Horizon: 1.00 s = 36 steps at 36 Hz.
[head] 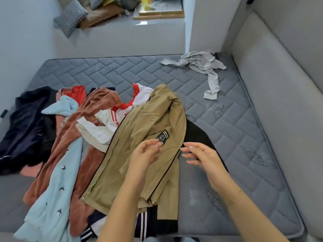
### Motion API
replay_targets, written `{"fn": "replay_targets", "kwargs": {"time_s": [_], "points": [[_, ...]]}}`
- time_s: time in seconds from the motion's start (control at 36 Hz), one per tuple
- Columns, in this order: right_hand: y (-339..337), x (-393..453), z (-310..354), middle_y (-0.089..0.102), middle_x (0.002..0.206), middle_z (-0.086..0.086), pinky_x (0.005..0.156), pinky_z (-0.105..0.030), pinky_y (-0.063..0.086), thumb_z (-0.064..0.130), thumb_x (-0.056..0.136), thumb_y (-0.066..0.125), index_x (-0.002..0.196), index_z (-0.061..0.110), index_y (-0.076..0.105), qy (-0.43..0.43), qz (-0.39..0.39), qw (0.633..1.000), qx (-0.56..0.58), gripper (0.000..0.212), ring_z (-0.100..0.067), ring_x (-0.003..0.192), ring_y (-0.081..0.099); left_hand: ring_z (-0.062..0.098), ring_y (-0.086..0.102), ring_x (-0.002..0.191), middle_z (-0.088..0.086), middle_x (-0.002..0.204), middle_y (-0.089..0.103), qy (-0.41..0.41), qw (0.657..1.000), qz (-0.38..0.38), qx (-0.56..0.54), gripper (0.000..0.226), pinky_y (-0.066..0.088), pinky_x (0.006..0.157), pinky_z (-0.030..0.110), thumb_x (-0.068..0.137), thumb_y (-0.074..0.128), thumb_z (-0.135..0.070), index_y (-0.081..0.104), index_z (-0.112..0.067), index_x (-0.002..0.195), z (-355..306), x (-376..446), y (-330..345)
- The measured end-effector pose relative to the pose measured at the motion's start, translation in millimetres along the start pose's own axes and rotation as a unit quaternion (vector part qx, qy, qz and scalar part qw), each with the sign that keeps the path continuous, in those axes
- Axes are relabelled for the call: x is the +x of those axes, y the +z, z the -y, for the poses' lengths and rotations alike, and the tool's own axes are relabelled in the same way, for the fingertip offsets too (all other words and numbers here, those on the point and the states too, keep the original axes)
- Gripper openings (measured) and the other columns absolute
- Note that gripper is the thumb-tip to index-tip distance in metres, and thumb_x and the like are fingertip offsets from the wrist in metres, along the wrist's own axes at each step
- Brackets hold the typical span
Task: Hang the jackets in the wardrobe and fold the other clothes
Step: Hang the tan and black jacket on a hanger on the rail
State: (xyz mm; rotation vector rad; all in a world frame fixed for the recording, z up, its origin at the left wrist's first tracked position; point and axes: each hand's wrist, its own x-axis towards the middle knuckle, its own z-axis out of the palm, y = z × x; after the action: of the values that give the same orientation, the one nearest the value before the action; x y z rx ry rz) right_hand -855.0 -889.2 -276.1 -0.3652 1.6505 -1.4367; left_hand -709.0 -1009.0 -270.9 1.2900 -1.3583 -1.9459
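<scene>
Khaki zip-front nylon jacket lay frame centre, long axis lower-left to upper-right. Left hand over it, right hand at its right edge; fingers relaxed, holding nothing.

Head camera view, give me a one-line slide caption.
Both open hands, left hand and right hand, hover over a khaki jacket on the mattress.
</scene>
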Motion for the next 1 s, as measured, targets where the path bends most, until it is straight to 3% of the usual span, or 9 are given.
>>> {"fn": "replay_targets", "kwargs": {"time_s": [0.19, 0.31, 0.42, 0.56, 0.67, 0.78, 0.89, 1.0], "points": [[2.6, 91.6, 6.9, 0.075, 0.100, 0.004, 0.078, -0.023, 0.053, 0.020, 0.098, 0.052, 0.108, 0.022, 0.070, 0.029, 0.040, 0.999, -0.010, 0.020, -0.011, 0.095, 0.068, 0.013, 0.068, 0.099, -0.002, 0.104, 0.074, -0.016, 0.998, -0.054, -0.010, 0.017, 0.052, 0.088, 0.032, 0.093, 0.061, -0.013, 0.067, -0.016, 0.109, -6.7, 73.2, 5.2], [19.7, 134.0, 1.5, 0.073, 0.104, 0.005, 0.074, -0.020, 0.055, 0.024, 0.094, 0.059, 0.106, 0.023, 0.072, 0.049, 0.038, 0.998, -0.004, 0.018, -0.005, 0.097, 0.068, 0.010, 0.069, 0.096, -0.002, 0.103, 0.074, -0.029, 0.996, -0.079, -0.004, 0.017, 0.053, 0.078, 0.024, 0.092, 0.064, -0.014, 0.067, -0.016, 0.109, -3.3, 115.9, -8.1], [41.3, 179.1, -10.1, 0.070, 0.110, 0.010, 0.084, -0.023, 0.055, 0.021, 0.094, 0.060, 0.110, 0.027, 0.070, 0.071, 0.040, 0.997, -0.001, 0.020, -0.002, 0.100, 0.065, 0.012, 0.067, 0.100, -0.001, 0.108, 0.071, -0.040, 0.994, -0.100, 0.014, 0.017, 0.052, 0.076, 0.023, 0.091, 0.066, -0.015, 0.068, -0.016, 0.108, 5.0, 171.2, -28.9], [67.3, 235.5, -23.5, 0.068, 0.113, 0.014, 0.087, -0.023, 0.053, 0.018, 0.095, 0.059, 0.114, 0.027, 0.068, 0.073, 0.027, 0.997, -0.002, 0.023, 0.003, 0.100, 0.063, 0.007, 0.062, 0.099, -0.004, 0.110, 0.067, -0.028, 0.991, -0.112, 0.064, 0.017, 0.048, 0.076, 0.018, 0.092, 0.062, -0.013, 0.065, -0.018, 0.109, 17.4, 253.4, -57.5], [83.2, 275.1, -39.2, 0.065, 0.113, 0.017, 0.083, -0.018, 0.051, 0.017, 0.096, 0.057, 0.114, 0.028, 0.066, 0.078, 0.004, 0.997, -0.007, 0.023, 0.010, 0.096, 0.060, 0.012, 0.060, 0.106, -0.005, 0.111, 0.064, -0.026, 0.987, -0.120, 0.099, 0.020, 0.048, 0.091, 0.024, 0.091, 0.064, -0.011, 0.062, -0.017, 0.110, 31.6, 317.3, -78.9], [103.9, 314.4, -60.3, 0.058, 0.113, 0.026, 0.086, -0.008, 0.046, 0.011, 0.098, 0.053, 0.112, 0.037, 0.060, 0.090, -0.004, 0.996, -0.008, 0.030, 0.011, 0.106, 0.053, 0.015, 0.052, 0.110, 0.001, 0.120, 0.057, -0.009, 0.958, -0.148, 0.245, 0.025, 0.044, 0.083, 0.021, 0.089, 0.064, -0.015, 0.059, -0.014, 0.114, 56.8, 385.1, -102.7], [127.8, 350.9, -88.3, 0.047, 0.131, 0.020, 0.104, -0.019, 0.035, 0.009, 0.100, 0.049, 0.122, 0.040, 0.055, 0.118, 0.011, 0.993, -0.021, 0.039, 0.001, 0.122, 0.043, 0.028, 0.049, 0.119, 0.012, 0.129, 0.052, -0.005, 0.913, -0.184, 0.365, 0.043, 0.042, 0.104, 0.043, 0.088, 0.064, -0.016, 0.052, -0.008, 0.129, 84.8, 441.0, -120.6], [144.4, 376.9, -115.5, 0.026, 0.142, 0.025, 0.112, -0.023, 0.024, 0.015, 0.099, 0.051, 0.135, 0.042, 0.044, 0.128, 0.021, 0.991, -0.047, 0.045, 0.003, 0.132, 0.025, 0.029, 0.037, 0.136, 0.010, 0.149, 0.036, -0.059, 0.920, -0.093, 0.377, 0.084, 0.034, 0.111, 0.049, 0.084, 0.069, -0.047, 0.028, -0.014, 0.150, 111.7, 474.4, -126.6]]}}
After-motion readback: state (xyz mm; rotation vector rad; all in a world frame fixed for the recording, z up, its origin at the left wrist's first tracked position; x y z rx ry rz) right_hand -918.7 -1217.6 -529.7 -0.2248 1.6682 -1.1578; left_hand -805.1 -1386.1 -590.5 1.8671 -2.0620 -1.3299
